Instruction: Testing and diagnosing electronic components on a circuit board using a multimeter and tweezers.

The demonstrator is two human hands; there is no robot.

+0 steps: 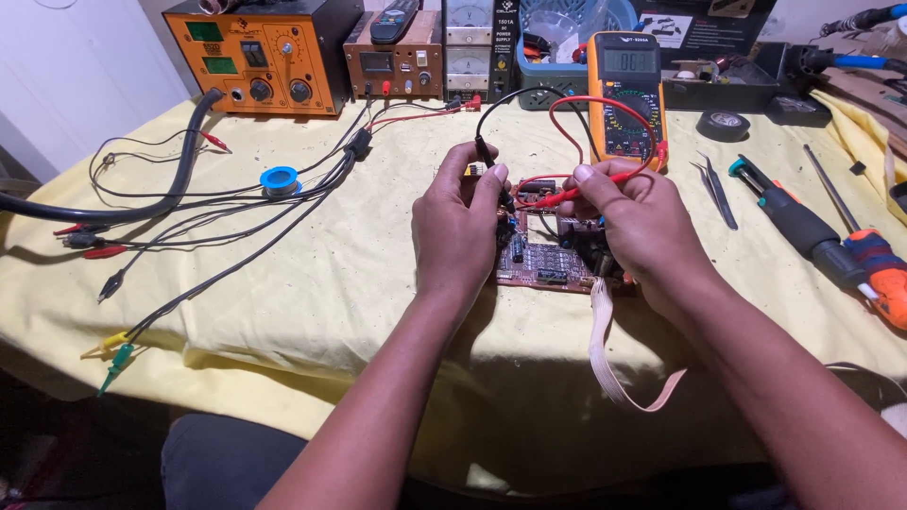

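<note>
Both hands hover over the circuit board point(548, 264), which lies directly beneath them on the yellow cloth point(312, 283). The left hand point(458, 231) pinches the black probe point(491, 165); the right hand point(638, 227) pinches the red probe point(581, 192), tips converging inward.

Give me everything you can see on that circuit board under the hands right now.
The circuit board is reddish-brown, lying flat on the yellow cloth at the table's middle, packed with dark components. The left hand covers its left edge and holds a black probe down to it; the right hand covers its right side and points a red probe at it. A pale flat ribbon cable hangs from its near right corner.
</note>
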